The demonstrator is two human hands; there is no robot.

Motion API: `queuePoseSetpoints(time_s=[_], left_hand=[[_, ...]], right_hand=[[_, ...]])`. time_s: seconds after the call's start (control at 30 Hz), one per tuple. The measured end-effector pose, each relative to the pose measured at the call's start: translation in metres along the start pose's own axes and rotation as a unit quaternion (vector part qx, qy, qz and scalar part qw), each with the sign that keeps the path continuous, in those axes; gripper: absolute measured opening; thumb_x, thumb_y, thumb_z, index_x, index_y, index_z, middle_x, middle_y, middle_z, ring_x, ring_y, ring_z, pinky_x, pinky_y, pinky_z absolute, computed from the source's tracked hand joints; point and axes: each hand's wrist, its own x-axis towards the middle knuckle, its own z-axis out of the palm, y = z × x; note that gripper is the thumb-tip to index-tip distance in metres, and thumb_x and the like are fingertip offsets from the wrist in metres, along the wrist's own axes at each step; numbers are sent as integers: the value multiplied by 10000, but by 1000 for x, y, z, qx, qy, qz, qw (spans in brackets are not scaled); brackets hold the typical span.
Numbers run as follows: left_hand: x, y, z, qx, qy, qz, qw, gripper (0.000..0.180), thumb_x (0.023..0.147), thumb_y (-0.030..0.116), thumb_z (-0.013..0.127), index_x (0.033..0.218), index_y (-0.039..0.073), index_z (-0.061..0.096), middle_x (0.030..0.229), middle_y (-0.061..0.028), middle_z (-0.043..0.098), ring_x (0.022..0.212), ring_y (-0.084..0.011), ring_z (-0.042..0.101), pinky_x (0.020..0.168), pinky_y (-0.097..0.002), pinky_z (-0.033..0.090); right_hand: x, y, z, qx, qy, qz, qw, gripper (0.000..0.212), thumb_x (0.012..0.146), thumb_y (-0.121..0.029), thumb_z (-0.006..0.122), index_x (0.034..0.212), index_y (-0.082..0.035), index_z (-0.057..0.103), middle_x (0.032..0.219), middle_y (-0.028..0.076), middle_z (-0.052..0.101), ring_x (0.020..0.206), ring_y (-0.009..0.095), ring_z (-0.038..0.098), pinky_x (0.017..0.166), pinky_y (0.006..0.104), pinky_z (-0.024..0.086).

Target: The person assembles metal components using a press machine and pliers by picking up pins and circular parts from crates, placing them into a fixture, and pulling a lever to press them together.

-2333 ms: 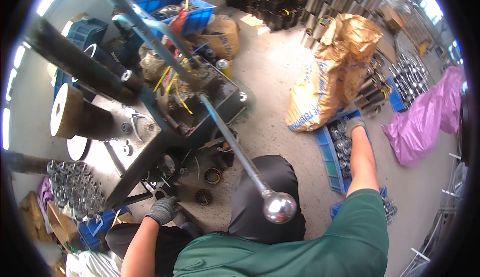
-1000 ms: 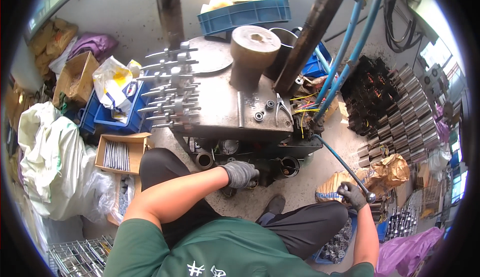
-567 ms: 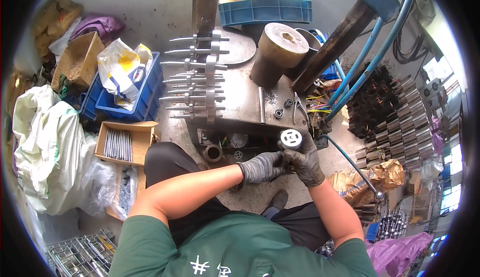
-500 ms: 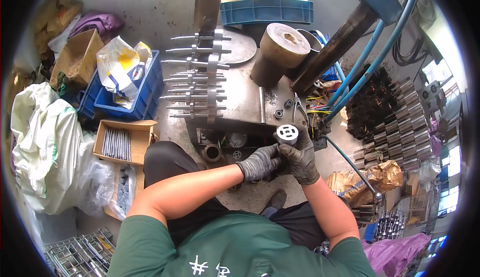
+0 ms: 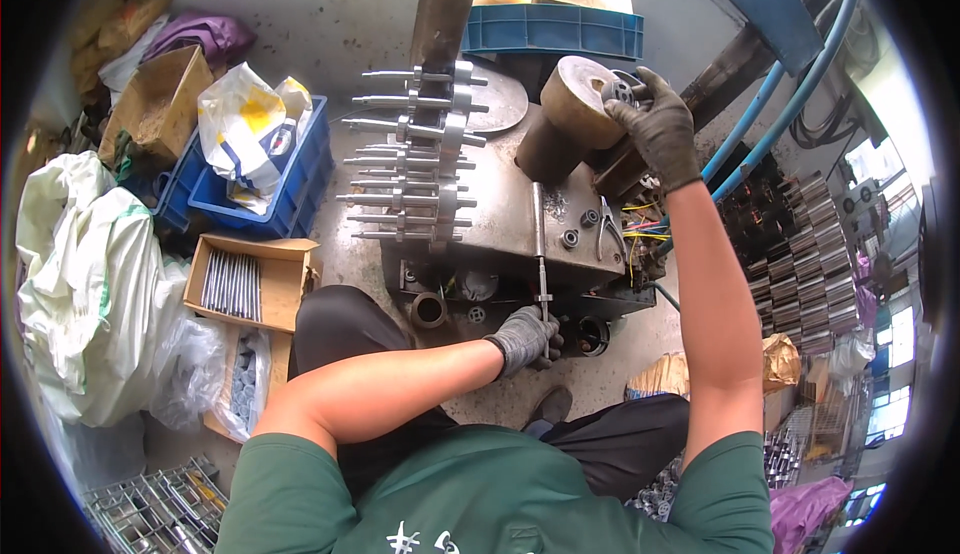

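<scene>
While the left hand (image 5: 525, 342), in a grey glove, is closed round the lower end of a shaft (image 5: 543, 279), the right hand (image 5: 661, 131) is raised well apart from it at one o'clock. Clock positions are read from the left hand, with twelve toward the top of the view. The shaft points to twelve, a small collar just above the fist. Its tip meets the end of a rod (image 5: 538, 212) in view; whether they touch cannot be told.

The right hand, also gloved, has its fingers curled on a round part (image 5: 621, 92), gripped at the near right rim of a thick cylindrical block (image 5: 575, 94). Contact between part and block cannot be confirmed.

On the bench (image 5: 500, 169), at one o'clock, are pliers (image 5: 608, 232), jaws toward the person's side unclear, with two small rings (image 5: 570, 239) just beside. At eleven stands a row of spindles (image 5: 455, 134) carrying discs. A blue tray (image 5: 555, 32) is at twelve, behind the block.

Farther out, a carton (image 5: 290, 299) of thin rods sits between nine and ten, a blue crate (image 5: 305, 174) holding a plastic bag (image 5: 240, 134) at ten, and stacked steel tubes (image 5: 810, 274) between two and three.
</scene>
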Motion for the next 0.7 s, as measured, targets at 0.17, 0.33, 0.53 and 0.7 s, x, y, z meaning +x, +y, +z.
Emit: queuePoseSetpoints(time_s=[0.17, 0.33, 0.53, 0.7], left_hand=[[1, 3, -5, -16, -2, -7, 1000, 137, 1044, 142, 564, 1136, 43, 544, 994, -158, 693, 758, -284, 727, 551, -382, 625], [5, 3, -5, -15, -6, -14, 1000, 135, 1044, 146, 564, 1125, 39, 552, 989, -161, 696, 746, -287, 731, 533, -381, 622], [0, 12, -12, -11, -18, 13, 1000, 184, 1053, 172, 567, 1186, 48, 535, 1021, -151, 691, 781, -279, 733, 543, -368, 623], [-2, 31, -19, -42, -6, 37, 998, 243, 1064, 244, 553, 1234, 72, 531, 1052, -136, 697, 796, -259, 732, 576, -359, 613]], right_hand=[[50, 18, 20, -85, -75, 46, 992, 746, 760, -347, 886, 1363, 8, 629, 1124, 180, 749, 1000, 261, 730, 923, 337, 575], [66, 20, 21, -191, -120, 28, 974, 711, 799, -454, 828, 1337, -22, 657, 1211, 204, 729, 1084, 326, 719, 972, 381, 559], [39, 2, -14, -180, -126, -46, 974, 687, 858, -443, 785, 1336, 28, 638, 1193, 237, 722, 1085, 325, 716, 971, 387, 555], [-24, -27, -76, -225, -191, -167, 941, 444, 900, -234, 767, 1263, 0, 664, 1087, 190, 723, 1031, 310, 702, 1024, 399, 526]])
